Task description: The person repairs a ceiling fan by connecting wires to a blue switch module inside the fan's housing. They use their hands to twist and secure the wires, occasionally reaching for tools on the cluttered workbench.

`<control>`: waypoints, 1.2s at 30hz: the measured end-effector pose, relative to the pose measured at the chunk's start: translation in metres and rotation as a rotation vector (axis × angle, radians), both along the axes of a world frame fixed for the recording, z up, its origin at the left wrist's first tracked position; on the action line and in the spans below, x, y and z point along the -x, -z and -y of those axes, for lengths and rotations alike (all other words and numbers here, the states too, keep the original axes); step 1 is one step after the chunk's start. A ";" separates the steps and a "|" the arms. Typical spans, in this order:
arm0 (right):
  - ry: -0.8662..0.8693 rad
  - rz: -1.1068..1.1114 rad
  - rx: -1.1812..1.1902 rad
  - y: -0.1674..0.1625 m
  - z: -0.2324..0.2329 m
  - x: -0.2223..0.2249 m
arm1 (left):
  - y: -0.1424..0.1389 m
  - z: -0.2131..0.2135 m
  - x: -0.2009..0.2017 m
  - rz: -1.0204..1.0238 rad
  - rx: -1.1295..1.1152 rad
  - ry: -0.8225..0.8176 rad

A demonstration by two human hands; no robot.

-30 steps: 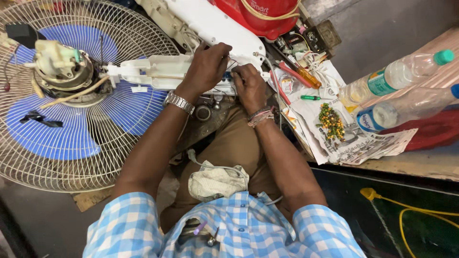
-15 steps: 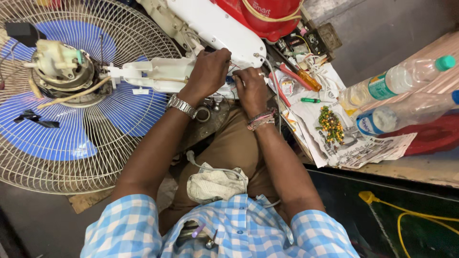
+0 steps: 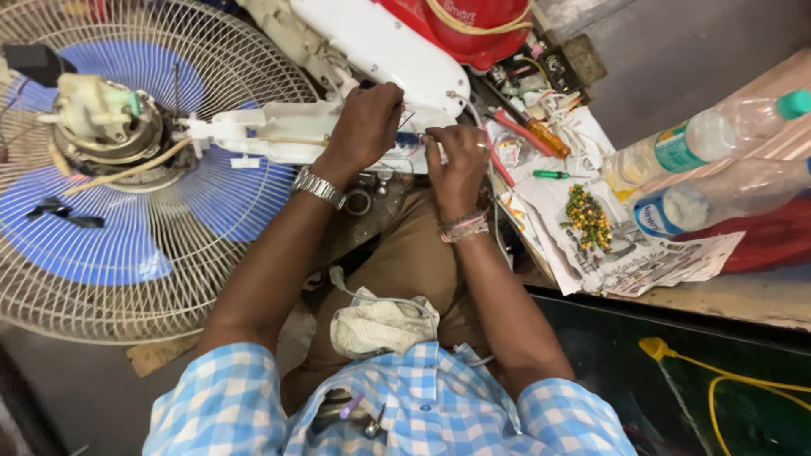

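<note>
Head view, L hand: left hand (image 3: 365,125) clamped over white fan neck housing (image 3: 279,133), steel watch at wrist.
R hand: right hand (image 3: 460,160) just beside it, fingertips pinched together on small wires at housing's open end.
Housing: lay across the lap, joined to bare fan motor (image 3: 106,127) over wire guard (image 3: 169,279) w/ blue blades.
Bench, right side: screwdriver (image 3: 528,131), newspaper (image 3: 625,253), two plastic bottles (image 3: 701,139).

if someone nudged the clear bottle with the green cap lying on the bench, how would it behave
The green-capped bottle lies on its side, so it would probably roll. It looks like thin clear plastic, likely light and easy to dent. The blue-labelled bottle beside it might stop it.
</note>
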State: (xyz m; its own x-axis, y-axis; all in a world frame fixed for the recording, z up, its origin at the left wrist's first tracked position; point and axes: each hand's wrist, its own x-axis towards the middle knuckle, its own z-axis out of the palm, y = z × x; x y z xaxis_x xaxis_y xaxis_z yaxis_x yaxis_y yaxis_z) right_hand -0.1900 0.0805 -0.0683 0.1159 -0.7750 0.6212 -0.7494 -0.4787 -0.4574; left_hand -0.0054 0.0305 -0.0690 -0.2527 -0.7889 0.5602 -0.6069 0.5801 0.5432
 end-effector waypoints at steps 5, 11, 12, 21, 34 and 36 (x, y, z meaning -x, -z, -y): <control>-0.068 0.012 0.002 -0.012 -0.041 0.006 | -0.018 -0.009 -0.001 -0.131 0.019 0.050; -0.093 0.179 -0.165 -0.006 -0.087 0.016 | -0.038 -0.015 -0.002 -0.105 0.111 0.047; -0.100 0.171 -0.151 -0.006 -0.093 0.018 | -0.041 -0.015 -0.002 -0.091 0.128 0.048; 0.011 -0.055 -0.323 -0.017 -0.172 0.039 | -0.039 -0.021 -0.009 0.058 0.182 -0.054; 0.004 0.265 -0.263 -0.023 -0.097 0.049 | -0.029 -0.025 -0.010 0.109 0.210 0.011; -0.071 0.377 -0.257 -0.013 -0.055 0.043 | -0.031 -0.026 -0.009 0.133 0.237 0.054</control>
